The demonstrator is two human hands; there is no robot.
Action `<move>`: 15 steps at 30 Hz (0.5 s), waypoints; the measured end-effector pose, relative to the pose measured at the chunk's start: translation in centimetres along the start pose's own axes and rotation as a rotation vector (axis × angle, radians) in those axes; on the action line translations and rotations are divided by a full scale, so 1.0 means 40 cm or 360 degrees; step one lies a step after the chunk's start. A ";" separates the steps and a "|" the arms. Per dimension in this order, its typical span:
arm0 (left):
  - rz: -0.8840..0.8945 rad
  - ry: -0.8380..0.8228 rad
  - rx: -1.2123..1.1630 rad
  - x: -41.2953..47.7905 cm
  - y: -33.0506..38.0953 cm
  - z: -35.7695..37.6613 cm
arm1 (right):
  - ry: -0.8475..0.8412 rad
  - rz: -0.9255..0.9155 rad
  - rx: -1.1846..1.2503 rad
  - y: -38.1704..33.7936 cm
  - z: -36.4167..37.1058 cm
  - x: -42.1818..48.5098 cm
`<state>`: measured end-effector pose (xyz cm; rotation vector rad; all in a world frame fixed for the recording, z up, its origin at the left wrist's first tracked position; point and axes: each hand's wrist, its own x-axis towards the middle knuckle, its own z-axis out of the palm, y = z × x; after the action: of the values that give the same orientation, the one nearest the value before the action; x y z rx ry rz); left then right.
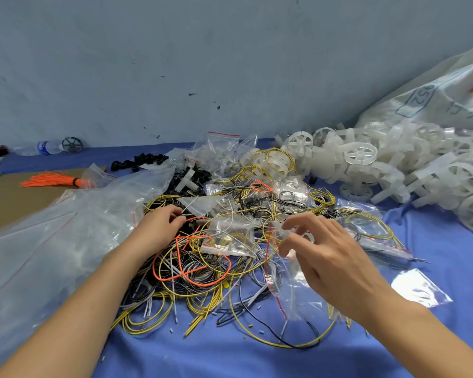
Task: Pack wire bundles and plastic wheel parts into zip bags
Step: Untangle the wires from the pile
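A tangle of yellow, orange, grey and black wire loops [202, 271] lies on the blue cloth in the middle. My left hand [159, 227] reaches into its far side, fingers curled and pinching an orange wire near a small clear bag. My right hand [322, 255] hovers over the pile and pinches the top of a clear zip bag [292, 285] with a red strip, which hangs down to the cloth. A filled zip bag [230, 238] lies between my hands. White plastic wheel parts [393, 170] are heaped at the right.
A big clear plastic sack [38, 241] covers the left side. A bundle of orange wires [55, 180] lies on cardboard at the far left. Black plastic parts [139, 160], empty zip bags [221, 148] and a water bottle [48, 147] sit at the back. A white sack [434, 96] leans at right.
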<state>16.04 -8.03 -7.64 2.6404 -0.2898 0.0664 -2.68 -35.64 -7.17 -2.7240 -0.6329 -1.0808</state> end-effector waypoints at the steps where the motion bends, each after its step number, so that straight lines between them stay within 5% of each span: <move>1: -0.0011 0.0009 0.0012 0.007 -0.002 0.002 | 0.0003 0.0001 0.0000 0.002 0.001 0.001; 15: -0.0041 0.0056 -0.0090 0.007 -0.032 0.016 | 0.0012 0.0062 0.0037 -0.003 0.018 0.015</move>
<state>16.57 -7.26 -8.76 2.5833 -0.2423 0.0949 -1.91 -35.14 -7.28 -2.6996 -0.5848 -1.0680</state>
